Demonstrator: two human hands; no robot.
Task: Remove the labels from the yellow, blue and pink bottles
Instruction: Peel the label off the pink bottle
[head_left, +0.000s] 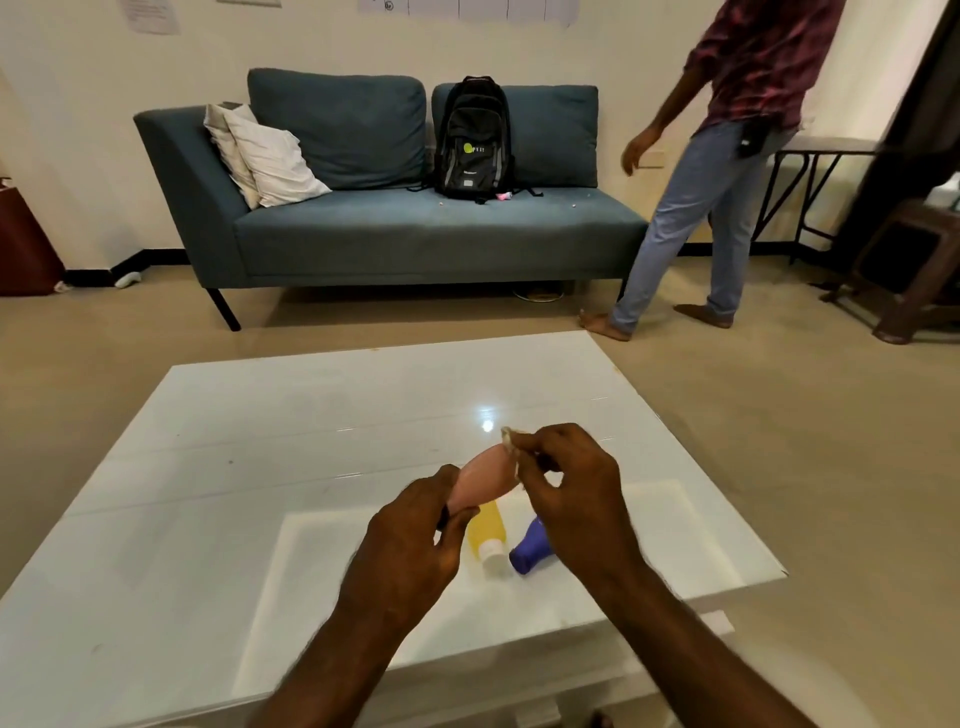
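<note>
Left hand (415, 530) grips the pink bottle's (483, 480) near end; your right hand (566, 478) pinches the label (508, 436) at its far end. Bottle's axis runs up-right, so peel toward yourself.

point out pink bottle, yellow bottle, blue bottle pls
pink bottle (485, 479): head view, middle of its body, between the two hands.
yellow bottle (487, 526): head view, yellow body above the white cap.
blue bottle (531, 546): head view, shoulder near the neck.
</note>
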